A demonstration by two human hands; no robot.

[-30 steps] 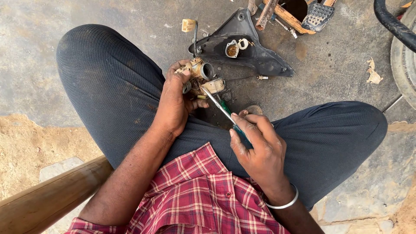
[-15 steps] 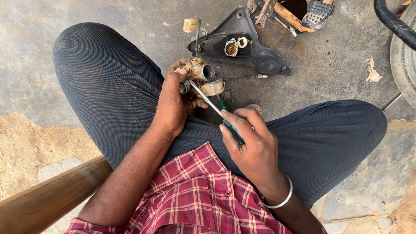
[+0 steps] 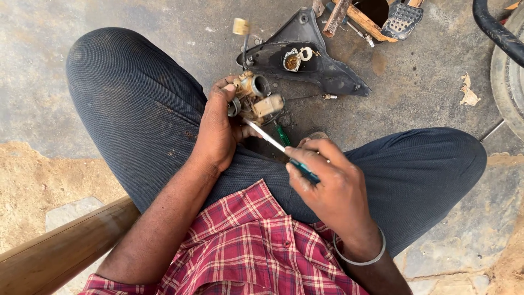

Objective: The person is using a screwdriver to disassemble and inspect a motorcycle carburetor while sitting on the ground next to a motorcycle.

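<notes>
Ground: a grey concrete floor [image 3: 136, 22] is seen beneath the seated person, with a sandy patch at the lower left.
Legs: dark trousers [image 3: 131, 104] are worn; the knees are spread wide, and the work is held between them.
Shirt: a red checked shirt [image 3: 245, 246] is seen at the bottom edge.
Wooden beam: a round wooden pole [image 3: 60, 251] is laid across the lower left corner.
Tyre: part of a tyre [image 3: 510, 71] is cut off at the right edge, with a black hose above it.
Black panel: a black plastic cover [image 3: 322, 60] is lying on the floor just beyond the hands; a small brass-coloured round part [image 3: 292, 61] is resting on it.
Left hand: the left hand [image 3: 218, 131] is closed around the carburettor, which is gripped from the left and below.
Right hand: the right hand [image 3: 327, 186] is closed on the handle of the screwdriver, the fingers curled over it; a metal bangle [image 3: 360, 257] is worn on the wrist.
Carburettor: a small brass-and-grey carburettor [image 3: 254, 98] is held above the floor between the knees, just in front of the black panel.
Screwdriver: a green-handled screwdriver [image 3: 278, 147] is held slanting up and left, its tip set against the underside of the carburettor.
Loose parts: a second green tool [image 3: 283, 135] is lying on the floor under the shaft; a small bolt [image 3: 329, 96] is lying near the panel.
</notes>
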